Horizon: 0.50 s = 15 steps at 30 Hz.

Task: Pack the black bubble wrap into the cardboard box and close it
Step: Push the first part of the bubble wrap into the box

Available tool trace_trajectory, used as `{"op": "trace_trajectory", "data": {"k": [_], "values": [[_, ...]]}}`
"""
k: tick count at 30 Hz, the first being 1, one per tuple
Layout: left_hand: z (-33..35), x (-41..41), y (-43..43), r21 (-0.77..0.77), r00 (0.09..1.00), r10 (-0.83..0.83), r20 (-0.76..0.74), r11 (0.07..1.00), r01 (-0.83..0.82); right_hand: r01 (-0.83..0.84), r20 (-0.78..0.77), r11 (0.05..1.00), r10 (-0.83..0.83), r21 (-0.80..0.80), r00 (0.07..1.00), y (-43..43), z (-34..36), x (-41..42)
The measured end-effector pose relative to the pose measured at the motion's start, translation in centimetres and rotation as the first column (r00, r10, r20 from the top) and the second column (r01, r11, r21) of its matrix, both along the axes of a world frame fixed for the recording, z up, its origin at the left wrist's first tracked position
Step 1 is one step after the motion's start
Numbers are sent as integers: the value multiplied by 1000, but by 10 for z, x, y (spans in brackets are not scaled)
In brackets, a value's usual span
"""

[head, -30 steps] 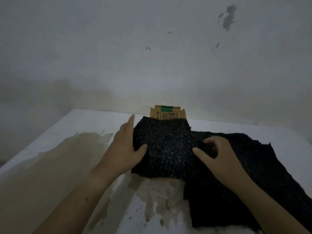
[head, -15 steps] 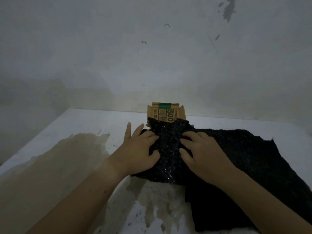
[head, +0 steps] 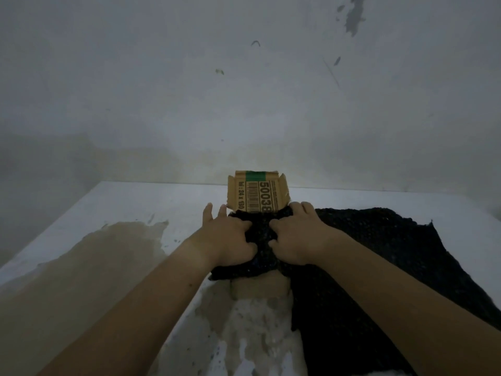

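A black bubble wrap sheet (head: 379, 256) lies across the white table (head: 135, 202), spreading out to the right. Its left part is bunched over the cardboard box. The box's brown lid flap (head: 257, 192), printed with a barcode and a green stripe, stands open behind the bunch. A strip of the box's front wall (head: 257, 289) shows below it. My left hand (head: 225, 237) and my right hand (head: 295, 237) press side by side on the bunched wrap, fingers curled into it. The inside of the box is hidden.
A grey wall with dark marks rises right behind the table. A large brown stain (head: 89, 267) covers the table's left and front. The table's left edge runs diagonally toward the near left corner.
Both hands have moved inward and forward over the wrap, squeezing its left part into a tighter bunch. More of the box's lid flap and front wall now shows.
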<state>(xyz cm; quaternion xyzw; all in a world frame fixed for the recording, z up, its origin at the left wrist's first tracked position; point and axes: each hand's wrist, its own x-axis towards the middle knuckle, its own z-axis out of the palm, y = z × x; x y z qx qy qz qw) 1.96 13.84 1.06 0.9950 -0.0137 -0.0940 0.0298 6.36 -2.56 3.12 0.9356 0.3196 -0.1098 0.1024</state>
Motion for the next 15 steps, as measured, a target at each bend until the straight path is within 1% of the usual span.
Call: {"op": "trace_trajectory", "data": {"k": [2, 3, 5, 7, 8, 10, 12, 15], "values": [[3, -1, 2, -48, 1000, -14, -4, 999, 13, -14, -29, 999, 15, 35, 999, -4, 3, 2], [6, -2, 4, -72, 1000, -23, 1, 997, 23, -29, -25, 995, 31, 94, 999, -7, 4, 4], [12, -4, 8, -108, 997, -47, 58, 993, 53, -79, 73, 964, 62, 252, 995, -15, 5, 6], [20, -6, 11, -79, 993, -68, 97, 994, 76, -136, 217, 930, 63, 342, 974, -20, 3, 6], [24, -6, 11, -46, 994, -70, 81, 996, 74, -147, 262, 923, 53, 354, 964, -21, 2, 6], [29, -4, 10, 4, 997, -66, 29, 998, 66, -140, 283, 928, 39, 346, 958, -21, -2, 4], [29, -1, 8, -3, 998, -59, -10, 998, 59, -122, 255, 941, 39, 317, 966, -18, -6, 3], [26, 4, 8, -10, 997, -41, -65, 999, 40, -77, 149, 963, 39, 259, 988, -13, -8, 6]]}}
